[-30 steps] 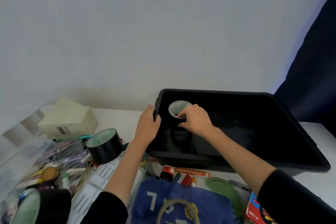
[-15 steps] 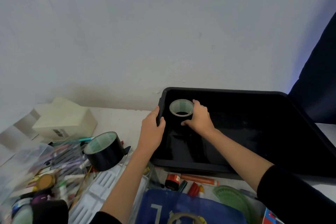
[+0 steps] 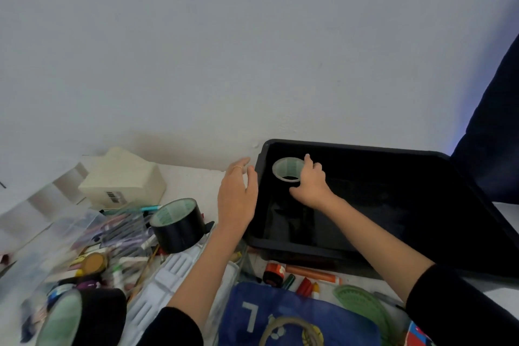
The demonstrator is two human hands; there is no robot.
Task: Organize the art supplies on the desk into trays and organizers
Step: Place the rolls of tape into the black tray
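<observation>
Right hand (image 3: 311, 185) is curled round a black tape roll with a pale green core (image 3: 288, 168), core opening up, in the far-left corner of the big black plastic tray (image 3: 393, 219). Roll body is black on black, so I can't tell whether it sits on the tray floor yet.

Left hand (image 3: 238, 196) has its fingers apart and relaxed, holding nothing, just outside the tray's left wall; contact with the wall is unclear.

A second black tape roll (image 3: 178, 225) stands on the table left of the tray.

Risks:
- Letting go before the roll is seated could tip it or send it rolling across the tray.
- With the tray apparently unbraced, a push from the right hand could shift it.
- The left forearm could knock the second roll.
</observation>
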